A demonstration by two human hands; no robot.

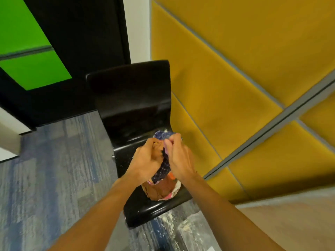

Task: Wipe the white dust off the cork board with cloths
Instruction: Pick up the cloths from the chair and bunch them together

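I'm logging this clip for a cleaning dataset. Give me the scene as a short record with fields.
left hand: grips the brown cloth
right hand: pinches the dark blue cloth
cloth pile: on the black chair seat, under both hands
beside chair: yellow padded panels
floor: white dust by the chair's front edge

A glossy black moulded chair [134, 105] stands at the centre of the frame, its back toward the top. Yellow padded wall panels [244, 60] fill the right side, and a grey rail [272, 131] crosses them on a diagonal. At the upper left a green panel [23, 42] sits within a black frame [81, 42]; a white wall strip [139, 28] separates that frame from the yellow panels. Blue-grey striped carpet [54, 169] covers the lower left.
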